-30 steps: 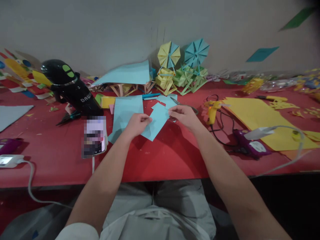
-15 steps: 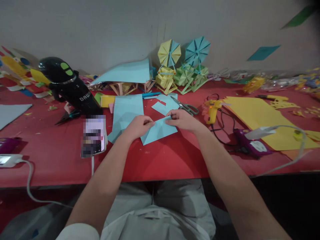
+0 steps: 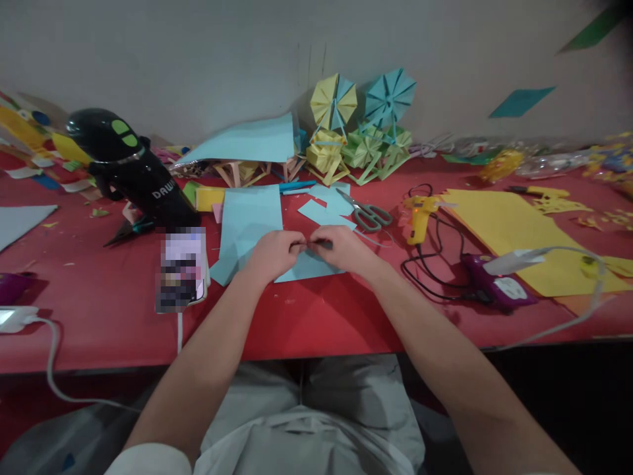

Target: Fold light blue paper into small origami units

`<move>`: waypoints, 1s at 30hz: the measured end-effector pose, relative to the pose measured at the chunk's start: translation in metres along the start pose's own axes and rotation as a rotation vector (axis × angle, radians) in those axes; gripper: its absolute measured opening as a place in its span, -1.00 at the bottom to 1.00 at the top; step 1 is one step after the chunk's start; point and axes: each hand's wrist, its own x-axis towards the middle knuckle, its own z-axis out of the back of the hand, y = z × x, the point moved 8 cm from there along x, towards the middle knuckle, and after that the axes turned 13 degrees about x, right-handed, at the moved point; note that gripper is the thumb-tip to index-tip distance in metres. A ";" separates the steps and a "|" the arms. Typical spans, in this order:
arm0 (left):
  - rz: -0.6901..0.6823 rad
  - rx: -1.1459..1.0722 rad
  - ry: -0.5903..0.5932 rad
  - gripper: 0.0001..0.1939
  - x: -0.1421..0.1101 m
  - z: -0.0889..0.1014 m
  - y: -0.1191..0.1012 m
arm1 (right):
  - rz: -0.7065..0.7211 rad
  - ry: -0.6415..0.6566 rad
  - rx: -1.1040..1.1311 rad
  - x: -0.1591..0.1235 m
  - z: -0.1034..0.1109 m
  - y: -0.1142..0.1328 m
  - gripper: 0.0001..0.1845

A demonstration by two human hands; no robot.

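Note:
A small light-blue sheet of paper (image 3: 310,267) lies on the red table, partly covered by both hands. My left hand (image 3: 280,252) pinches its upper edge from the left. Close beside it, my right hand (image 3: 341,248) pinches the same edge, the fingertips of the two hands nearly meeting. Some of the paper between the fingers is hidden. A larger blue sheet (image 3: 251,214) lies behind my left hand. Behind my right hand are blue paper scraps (image 3: 324,214) and a pair of scissors (image 3: 370,215) with grey handles.
A phone (image 3: 182,270) and a black bottle (image 3: 143,175) stand at left. To the right are a yellow glue gun (image 3: 419,219), a purple power strip (image 3: 497,285) and yellow paper (image 3: 509,237). Folded paper models (image 3: 329,155) line the wall. The table's front edge is near my lap.
My right hand has moved left along the paper's upper edge, bringing its fingertips close to my left hand's. The blue paper now shows less between the hands.

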 end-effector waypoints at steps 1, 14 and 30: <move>-0.010 0.016 -0.009 -0.74 0.000 0.001 -0.001 | -0.010 -0.003 0.005 0.000 -0.001 0.000 -0.86; 0.139 -0.070 -0.070 -0.80 0.002 0.015 0.026 | -0.103 0.003 0.182 -0.003 0.029 -0.020 -0.86; 0.089 -0.089 -0.115 -0.82 0.000 0.023 0.021 | -0.028 -0.067 0.231 -0.001 0.018 0.003 -0.71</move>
